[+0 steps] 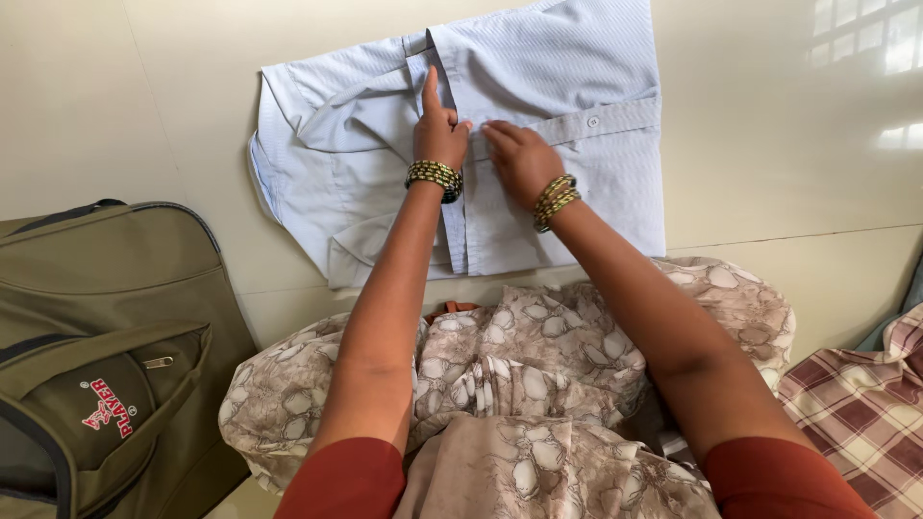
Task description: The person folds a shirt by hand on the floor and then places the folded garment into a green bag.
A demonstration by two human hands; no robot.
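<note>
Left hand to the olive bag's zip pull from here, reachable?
Probably yes. The left hand rests on the light blue shirt, holding nothing, and the olive bag lies on that same side with bare floor between, nothing blocking.

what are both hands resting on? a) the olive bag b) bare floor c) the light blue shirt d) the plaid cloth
c: the left hand and right hand both press on the light blue shirt, spread flat on the floor, near its button strip.
</note>
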